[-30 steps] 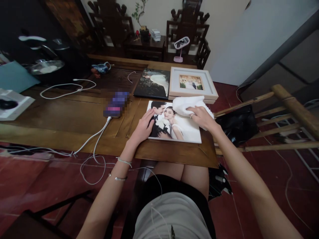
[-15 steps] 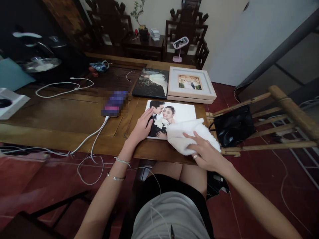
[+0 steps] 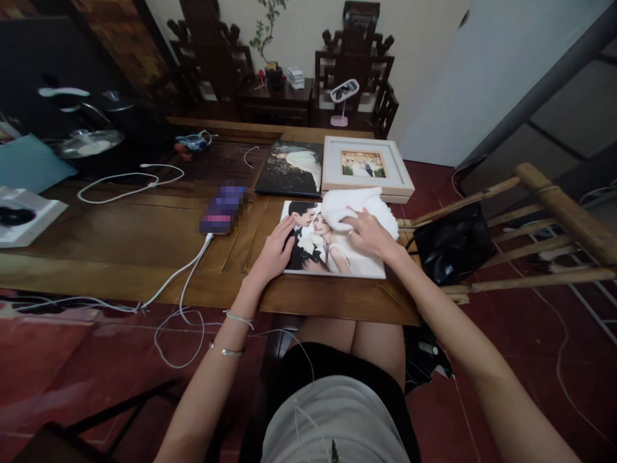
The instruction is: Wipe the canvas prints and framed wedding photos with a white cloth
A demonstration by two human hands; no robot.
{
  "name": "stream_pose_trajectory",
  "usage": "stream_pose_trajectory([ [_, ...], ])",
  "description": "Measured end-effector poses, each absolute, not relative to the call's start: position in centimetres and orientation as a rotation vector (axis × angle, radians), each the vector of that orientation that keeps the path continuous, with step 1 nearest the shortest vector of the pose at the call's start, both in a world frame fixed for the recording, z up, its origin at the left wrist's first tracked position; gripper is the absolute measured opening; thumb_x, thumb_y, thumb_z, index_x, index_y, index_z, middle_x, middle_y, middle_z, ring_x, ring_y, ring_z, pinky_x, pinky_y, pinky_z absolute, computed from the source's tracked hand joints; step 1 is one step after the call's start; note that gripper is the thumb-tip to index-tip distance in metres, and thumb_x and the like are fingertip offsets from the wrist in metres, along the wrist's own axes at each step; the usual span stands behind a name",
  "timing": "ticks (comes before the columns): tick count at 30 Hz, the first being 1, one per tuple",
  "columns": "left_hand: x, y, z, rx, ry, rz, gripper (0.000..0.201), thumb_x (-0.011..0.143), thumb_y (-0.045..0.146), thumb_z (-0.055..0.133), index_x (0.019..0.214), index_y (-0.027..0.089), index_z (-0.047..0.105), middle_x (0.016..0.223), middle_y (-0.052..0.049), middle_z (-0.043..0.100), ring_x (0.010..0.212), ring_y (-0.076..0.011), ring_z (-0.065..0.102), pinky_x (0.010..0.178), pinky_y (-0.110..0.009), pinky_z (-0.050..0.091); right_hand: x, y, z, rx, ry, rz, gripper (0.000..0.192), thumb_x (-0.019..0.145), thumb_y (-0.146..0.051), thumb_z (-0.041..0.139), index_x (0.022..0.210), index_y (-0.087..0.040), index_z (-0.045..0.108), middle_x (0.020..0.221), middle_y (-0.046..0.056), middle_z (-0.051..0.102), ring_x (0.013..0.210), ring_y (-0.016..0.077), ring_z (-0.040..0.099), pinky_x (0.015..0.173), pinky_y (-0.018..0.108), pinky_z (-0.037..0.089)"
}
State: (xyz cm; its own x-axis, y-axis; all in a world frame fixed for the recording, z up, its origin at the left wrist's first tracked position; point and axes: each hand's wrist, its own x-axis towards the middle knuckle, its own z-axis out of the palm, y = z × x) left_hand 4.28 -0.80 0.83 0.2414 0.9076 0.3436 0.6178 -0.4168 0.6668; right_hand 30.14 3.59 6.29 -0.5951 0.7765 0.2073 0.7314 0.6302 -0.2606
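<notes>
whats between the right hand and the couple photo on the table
A white cloth lies between the right hand and the couple photo, covering the photo's upper right part; the head view shows this.

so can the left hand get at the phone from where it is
Probably yes: the phone lies on the table left of the left hand, with nothing visible standing between them, though that hand rests on the left edge of the photo panel.
</notes>
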Motion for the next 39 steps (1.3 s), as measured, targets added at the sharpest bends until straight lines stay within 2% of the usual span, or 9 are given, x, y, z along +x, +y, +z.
stream_pose_trajectory([
  [5,4.3,-0.8,0.6,2.075,1.423,0.997,0.047,0.097,0.028,0.036,0.142,0.019,0.043,0.153,-0.010,0.037,0.144,-0.0226,0.030,0.118,-0.049,0.024,30.7,-3.8,6.1,-1.126,-2.650,0.261,0.041,0.069,-0.008,0.047,0.104,-0.013,0.070,0.138,0.019,0.053,0.138,0.0359,0.034,0.111,0.063,0.024],
  [11,4.5,-0.8,0.8,2.100,1.419,0.971,0.048,0.097,0.027,0.035,0.142,0.015,0.042,0.153,-0.012,0.037,0.143,-0.0222,0.030,0.118,-0.046,0.024,32.3,-9.9,6.8,-0.947,-2.704,0.345,0.037,0.063,-0.007,0.047,0.090,-0.013,0.071,0.136,0.019,0.055,0.135,0.0361,0.040,0.110,0.063,0.029],
  [16,4.5,-0.8,1.0,2.125,1.414,0.965,0.048,0.097,0.027,0.034,0.142,0.013,0.041,0.152,-0.013,0.037,0.144,-0.0215,0.029,0.119,-0.044,0.023,33.3,-6.0,7.1,-1.035,-2.642,0.327,0.042,0.069,-0.011,0.044,0.101,-0.016,0.071,0.127,0.016,0.063,0.123,0.0297,0.054,0.108,0.055,0.035],
  [20,4.3,-0.8,0.9,2.119,1.411,0.977,0.048,0.097,0.027,0.035,0.143,0.014,0.041,0.153,-0.012,0.037,0.144,-0.0218,0.028,0.119,-0.045,0.022,33.1,-0.1,7.2,-1.173,-2.616,0.259,0.044,0.073,-0.013,0.042,0.107,-0.016,0.069,0.109,0.012,0.071,0.106,0.0307,0.062,0.102,0.053,0.040],
  [23,4.3,-0.9,0.9,2.116,1.408,0.978,0.048,0.097,0.027,0.035,0.143,0.015,0.041,0.153,-0.013,0.037,0.144,-0.0220,0.029,0.119,-0.045,0.022,32.5,3.3,7.2,-1.245,-2.586,0.224,0.045,0.075,-0.014,0.041,0.112,-0.015,0.067,0.107,0.011,0.072,0.101,0.0316,0.063,0.100,0.053,0.040],
  [27,4.3,-0.8,0.9,2.121,1.405,0.985,0.048,0.097,0.027,0.035,0.142,0.015,0.042,0.153,-0.012,0.037,0.144,-0.0214,0.029,0.119,-0.044,0.023,32.0,4.2,6.6,-1.245,-2.559,0.207,0.048,0.077,-0.012,0.040,0.118,-0.015,0.064,0.124,0.012,0.065,0.119,0.0329,0.055,0.104,0.057,0.035],
  [31,4.3,-0.7,0.8,2.111,1.414,0.987,0.047,0.097,0.027,0.036,0.143,0.019,0.042,0.153,-0.010,0.038,0.144,-0.0214,0.029,0.118,-0.047,0.024,32.2,0.3,5.8,-1.216,-2.626,0.182,0.043,0.074,-0.009,0.045,0.110,-0.014,0.067,0.137,0.017,0.055,0.137,0.0353,0.036,0.109,0.065,0.023],
  [34,4.4,-0.7,0.7,2.095,1.423,0.980,0.047,0.097,0.027,0.035,0.143,0.019,0.042,0.153,-0.011,0.037,0.144,-0.0226,0.029,0.118,-0.050,0.024,32.4,-4.2,5.7,-1.110,-2.688,0.176,0.038,0.070,-0.007,0.047,0.100,-0.014,0.070,0.143,0.018,0.048,0.140,0.0383,0.029,0.110,0.068,0.021],
  [39,4.5,-0.7,0.6,2.103,1.423,0.980,0.048,0.097,0.027,0.035,0.143,0.015,0.041,0.153,-0.012,0.036,0.144,-0.0226,0.029,0.118,-0.048,0.024,32.2,-10.2,6.7,-1.022,-2.763,0.222,0.032,0.064,-0.005,0.049,0.085,-0.014,0.071,0.142,0.018,0.049,0.139,0.0415,0.029,0.108,0.069,0.026],
])
